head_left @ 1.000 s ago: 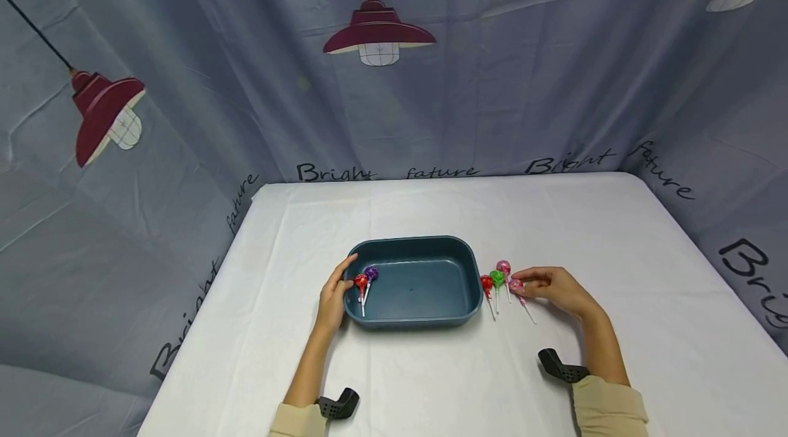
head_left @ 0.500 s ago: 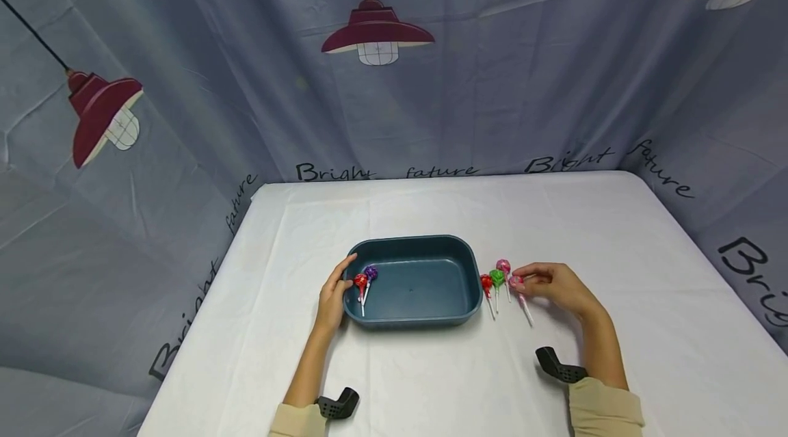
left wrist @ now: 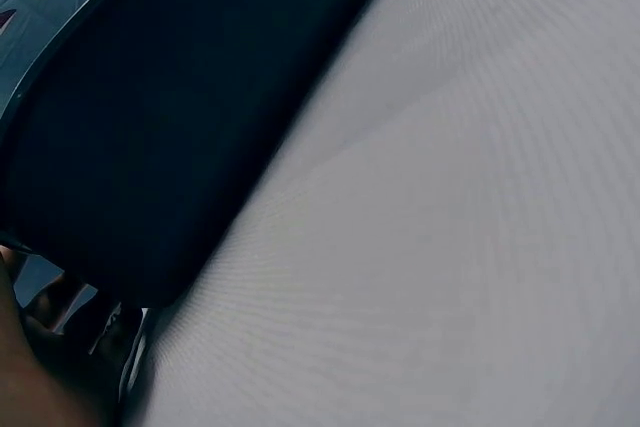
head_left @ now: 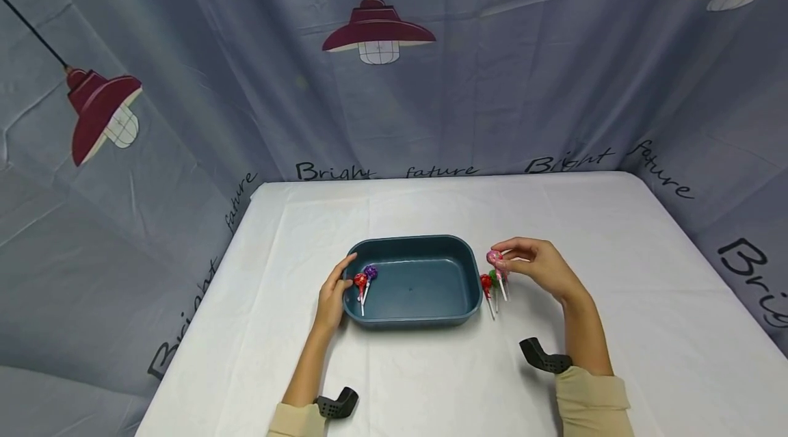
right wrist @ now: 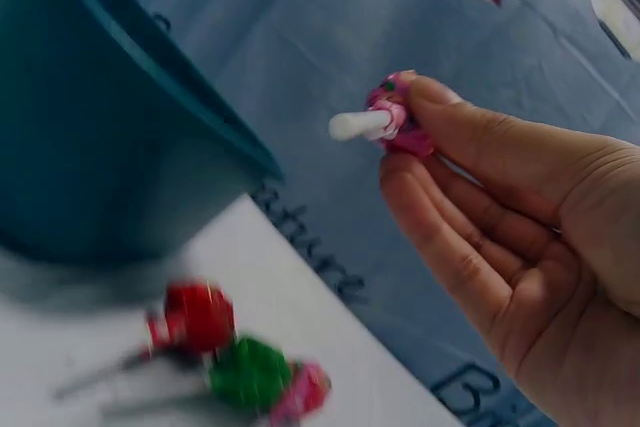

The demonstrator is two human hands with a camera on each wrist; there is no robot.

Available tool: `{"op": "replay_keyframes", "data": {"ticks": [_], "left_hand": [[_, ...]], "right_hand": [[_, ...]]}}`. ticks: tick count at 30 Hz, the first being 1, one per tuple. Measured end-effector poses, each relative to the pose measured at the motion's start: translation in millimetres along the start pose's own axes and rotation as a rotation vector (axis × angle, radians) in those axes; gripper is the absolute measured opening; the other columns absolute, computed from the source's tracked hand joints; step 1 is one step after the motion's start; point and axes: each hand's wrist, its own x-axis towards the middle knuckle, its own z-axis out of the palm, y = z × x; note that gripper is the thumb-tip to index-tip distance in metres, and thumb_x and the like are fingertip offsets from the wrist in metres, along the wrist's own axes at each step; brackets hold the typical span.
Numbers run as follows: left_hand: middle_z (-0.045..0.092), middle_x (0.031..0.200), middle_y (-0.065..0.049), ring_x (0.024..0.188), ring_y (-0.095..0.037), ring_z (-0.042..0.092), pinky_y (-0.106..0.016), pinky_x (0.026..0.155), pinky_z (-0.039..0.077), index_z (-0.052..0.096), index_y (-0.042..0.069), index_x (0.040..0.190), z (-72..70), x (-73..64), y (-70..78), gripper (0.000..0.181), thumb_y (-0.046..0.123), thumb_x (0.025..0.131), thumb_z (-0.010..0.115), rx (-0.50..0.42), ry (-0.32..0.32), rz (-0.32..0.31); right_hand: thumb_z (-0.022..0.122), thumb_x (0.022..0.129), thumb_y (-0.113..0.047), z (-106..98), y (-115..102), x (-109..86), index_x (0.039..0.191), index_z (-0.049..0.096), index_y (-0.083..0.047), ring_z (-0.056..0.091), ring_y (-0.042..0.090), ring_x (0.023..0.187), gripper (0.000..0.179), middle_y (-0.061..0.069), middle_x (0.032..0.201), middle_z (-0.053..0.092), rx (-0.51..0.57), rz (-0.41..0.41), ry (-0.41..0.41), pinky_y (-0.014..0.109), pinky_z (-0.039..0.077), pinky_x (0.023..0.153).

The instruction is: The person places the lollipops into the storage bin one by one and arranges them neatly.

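My right hand pinches a pink lollipop by its wrapped head, raised off the table with the stick hanging down. In the right wrist view the stick of this lollipop points toward the box. Below it on the cloth lie a red lollipop, a green lollipop and another pink lollipop, beside the box's right wall. My left hand grips the left end of the dark teal box, thumb at the rim. Inside, at the left, lie a red lollipop and a purple lollipop.
A white cloth covers the table. Behind it hangs a grey-blue curtain printed with lamps and lettering. Each wrist wears a black camera mount, one left and one right.
My right hand has lifted the pink lollipop from the table and moved it left and away from me, above the other lollipops. The left hand and the box have stayed in place.
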Motion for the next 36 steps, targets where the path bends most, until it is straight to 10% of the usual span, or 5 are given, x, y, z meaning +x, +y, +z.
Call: {"op": "replay_keyframes", "data": {"ticks": [17, 28, 36], "left_hand": [[0.04, 0.141, -0.01, 0.133, -0.021, 0.028, -0.042, 0.108, 0.019, 0.047, 0.004, 0.134, -1.1, -0.3, -2.0, 0.049, -0.005, 0.088, 0.037, 0.003, -0.019, 0.01], [0.04, 0.142, -0.009, 0.133, -0.022, 0.028, -0.041, 0.108, 0.019, 0.047, 0.004, 0.135, -1.2, 0.8, -4.3, 0.049, -0.005, 0.087, 0.038, -0.01, -0.023, 0.008], [0.039, 0.142, -0.01, 0.133, -0.023, 0.028, -0.042, 0.108, 0.019, 0.047, 0.005, 0.135, -2.4, 0.1, -1.7, 0.049, -0.004, 0.088, 0.038, -0.015, -0.025, -0.021]], "right_hand": [[0.067, 0.082, -0.007, 69, -62, 43.6, 0.108, 0.063, 0.004, 0.059, 0.032, 0.091, 0.028, 0.021, 0.1, 0.063, 0.084, -0.049, -0.057, 0.027, 0.05, 0.076], [0.065, 0.083, -0.004, 111, -58, 76.3, 0.106, 0.061, 0.01, 0.062, 0.028, 0.086, 0.027, 0.026, 0.098, 0.063, 0.148, -0.09, -0.153, 0.05, 0.047, 0.082], [0.066, 0.081, -0.002, 141, -34, 97.5, 0.102, 0.062, 0.009, 0.064, 0.023, 0.082, 0.024, 0.022, 0.095, 0.065, 0.135, -0.121, -0.187, 0.038, 0.053, 0.075]]}}
